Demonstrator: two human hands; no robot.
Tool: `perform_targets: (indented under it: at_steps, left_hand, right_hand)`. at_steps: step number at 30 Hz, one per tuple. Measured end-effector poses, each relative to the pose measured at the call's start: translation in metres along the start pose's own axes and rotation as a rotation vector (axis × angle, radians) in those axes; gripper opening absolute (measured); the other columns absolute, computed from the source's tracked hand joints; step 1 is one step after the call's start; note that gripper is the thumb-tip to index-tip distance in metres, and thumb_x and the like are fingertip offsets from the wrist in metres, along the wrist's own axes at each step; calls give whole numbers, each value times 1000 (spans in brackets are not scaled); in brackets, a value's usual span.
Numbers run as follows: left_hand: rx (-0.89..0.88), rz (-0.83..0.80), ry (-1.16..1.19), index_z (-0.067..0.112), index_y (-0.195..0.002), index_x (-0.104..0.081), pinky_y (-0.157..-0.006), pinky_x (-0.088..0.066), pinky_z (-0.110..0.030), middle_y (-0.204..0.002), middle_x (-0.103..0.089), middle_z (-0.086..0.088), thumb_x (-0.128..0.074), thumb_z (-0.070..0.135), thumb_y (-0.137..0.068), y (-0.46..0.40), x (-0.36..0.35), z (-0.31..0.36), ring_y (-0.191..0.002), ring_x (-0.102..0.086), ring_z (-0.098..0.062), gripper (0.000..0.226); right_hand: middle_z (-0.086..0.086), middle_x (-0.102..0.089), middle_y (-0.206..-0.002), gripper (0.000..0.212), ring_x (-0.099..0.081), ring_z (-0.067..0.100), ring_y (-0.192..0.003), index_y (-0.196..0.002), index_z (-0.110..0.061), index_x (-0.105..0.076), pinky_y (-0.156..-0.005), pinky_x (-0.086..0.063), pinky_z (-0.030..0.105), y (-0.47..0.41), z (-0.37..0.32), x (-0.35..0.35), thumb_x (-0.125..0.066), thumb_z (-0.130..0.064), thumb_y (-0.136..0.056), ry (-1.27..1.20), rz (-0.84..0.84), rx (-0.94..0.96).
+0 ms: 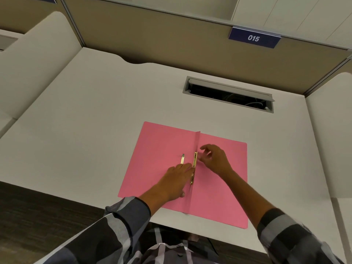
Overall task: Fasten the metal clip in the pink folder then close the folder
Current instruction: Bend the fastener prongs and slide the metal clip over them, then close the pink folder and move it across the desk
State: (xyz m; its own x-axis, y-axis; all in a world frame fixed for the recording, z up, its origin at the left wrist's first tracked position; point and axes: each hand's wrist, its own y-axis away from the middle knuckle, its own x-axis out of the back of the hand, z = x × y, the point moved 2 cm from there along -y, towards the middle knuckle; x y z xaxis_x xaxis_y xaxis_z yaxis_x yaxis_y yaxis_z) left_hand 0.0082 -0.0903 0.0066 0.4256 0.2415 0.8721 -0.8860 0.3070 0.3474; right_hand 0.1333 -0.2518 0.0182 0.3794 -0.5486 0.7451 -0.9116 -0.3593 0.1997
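Two hands meet at the open pink folder (162,149) — left (176,177) flat on the gold clip (194,166) (a loose strip (182,159) beside), right (213,159) half-open, empty.

I see my grey, black and white plaid shirt sleeves (122,221) rolled to the forearms; both hands (176,178) bare.
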Motion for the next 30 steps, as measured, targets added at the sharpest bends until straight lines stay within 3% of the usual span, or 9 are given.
perform_targets:
  at_steps: [3,7,10,13,17,26,28,30]
  left_hand:
    - [137,118,155,20,-163,-35,-128,-28,-46,-174,-28,-4,-86,30,-84,12,2,-13,-159,-28,-28,95]
    - [536,382,292,23,-151,-54,-123,-35,-50,-166,-41,-3,-75,42,-94,43,9,-58,-154,-35,-28,64]
    - [817,424,361,19,-148,-55,-114,-42,-58,-161,-42,-10,-73,41,-95,61,13,-94,-149,-35,-36,61]
    - [962,392,445,14,-149,-52,-109,-44,-61,-156,-44,-17,-75,43,-93,67,15,-113,-143,-42,-41,67]
    - [1043,413,607,8,-152,-47,-110,-43,-63,-154,-45,-23,-79,40,-91,65,21,-126,-141,-46,-47,75]
    - [1117,396,835,7,-148,-54,-114,-45,-54,-151,-56,-20,-70,45,-96,56,28,-143,-138,-53,-45,66]
    - [1093,406,887,5,-137,-63,-115,-44,-56,-144,-63,-21,-67,44,-98,56,28,-147,-132,-58,-45,55]
    - [1065,411,901,5,-107,-70,-111,-47,-57,-124,-70,-21,-60,42,-101,57,32,-148,-117,-63,-45,39]
  right_hand:
    - [4,-73,-103,34,-68,21,-90,-118,-12,-73,-91,-62,40,28,16,-15,-83,-26,-89,-176,47,-175]
    - [-2,-73,-93,33,-69,18,-87,-110,-17,-74,-89,-64,40,57,22,-35,-87,-31,-83,-289,68,-271]
    - [-2,-72,-94,38,-67,16,-87,-109,-17,-74,-86,-63,38,66,21,-44,-91,-34,-78,-256,64,-280]
    - [-2,-72,-97,40,-67,16,-88,-107,-18,-74,-85,-62,36,67,19,-46,-92,-35,-76,-223,72,-289]
    - [-1,-72,-97,37,-68,19,-90,-105,-18,-73,-86,-63,37,65,16,-48,-93,-29,-76,-223,66,-298]
    - [2,-73,-96,32,-69,23,-91,-100,-14,-73,-85,-62,38,67,15,-50,-93,-22,-76,-234,96,-297]
    - [3,-73,-96,32,-69,23,-90,-99,-14,-74,-85,-62,37,67,15,-51,-94,-22,-75,-240,101,-301]
    - [3,-74,-95,32,-69,23,-90,-99,-14,-74,-85,-62,37,67,15,-51,-94,-22,-75,-246,103,-308]
